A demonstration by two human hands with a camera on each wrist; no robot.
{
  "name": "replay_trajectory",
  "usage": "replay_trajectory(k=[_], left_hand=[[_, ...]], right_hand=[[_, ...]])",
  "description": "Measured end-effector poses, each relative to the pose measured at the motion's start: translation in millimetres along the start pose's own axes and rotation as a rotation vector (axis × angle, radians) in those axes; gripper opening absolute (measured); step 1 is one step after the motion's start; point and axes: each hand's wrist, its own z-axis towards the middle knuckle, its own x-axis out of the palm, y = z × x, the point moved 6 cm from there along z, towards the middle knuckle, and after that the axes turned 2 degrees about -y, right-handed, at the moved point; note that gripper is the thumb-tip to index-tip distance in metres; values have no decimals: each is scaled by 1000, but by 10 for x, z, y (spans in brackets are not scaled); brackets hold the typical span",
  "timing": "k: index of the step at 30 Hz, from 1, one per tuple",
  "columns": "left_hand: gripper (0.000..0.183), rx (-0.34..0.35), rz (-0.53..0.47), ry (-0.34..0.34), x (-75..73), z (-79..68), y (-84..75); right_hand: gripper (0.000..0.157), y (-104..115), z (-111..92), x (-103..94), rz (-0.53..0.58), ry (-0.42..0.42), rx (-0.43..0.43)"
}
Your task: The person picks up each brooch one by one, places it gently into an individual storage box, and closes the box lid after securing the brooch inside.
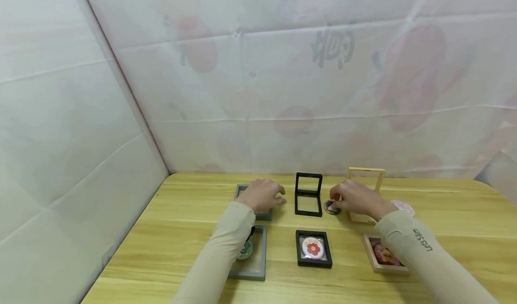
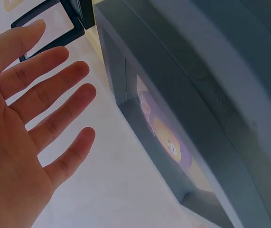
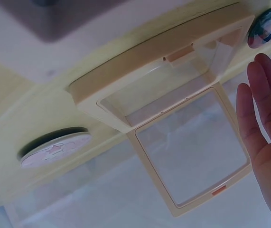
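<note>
My right hand [image 1: 357,197] is over the table, its fingertips beside a small round badge [image 1: 329,209] with a dark picture. In the right wrist view its fingers look fairly straight, close to the badge [image 3: 266,27]; contact is unclear. Near that hand stands an unfolded beige display frame [image 1: 366,169] with clear panes. My left hand [image 1: 261,195] hovers above a grey display frame [image 1: 264,216], fingers spread and holding nothing. Through that frame's window a purple badge [image 2: 166,137] shows in the left wrist view. Between the hands, a black display frame [image 1: 308,213] stands unfolded.
Nearer me lie a grey frame [image 1: 262,254] with a green badge [image 1: 245,251], a black frame [image 1: 314,263] with a red-flower badge [image 1: 313,248], and a beige frame [image 1: 389,269] with a reddish badge [image 1: 385,253]. A pale pink badge [image 1: 404,207] lies right. A fabric wall [image 1: 258,93] rises behind.
</note>
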Motion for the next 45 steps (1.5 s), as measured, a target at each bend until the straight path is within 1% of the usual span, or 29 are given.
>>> replay_trajectory(k=[11,19,24,29,35,38,45], left_hand=[[33,15,26,25,92,107,-71],[33,-2,21,27,112,131,-130],[31,18,3,21,161,152,-159],[29,21,-3,29,213,166,-160],[29,16,-8,27,225,170,-154],[29,11,-6,40,247,167,-148],[30,-11,17,100,275,147,-141]], right_hand=[[9,-14,10,36,1,17,39],[10,-34,4,57,-4,12,34],[10,-20,15,67,-13,13,35],[10,-10,31,85,-8,17,43],[10,-16,31,92,-5,14,44],[11,-14,41,101,-8,16,40],[11,-3,63,91,-15,5,27]])
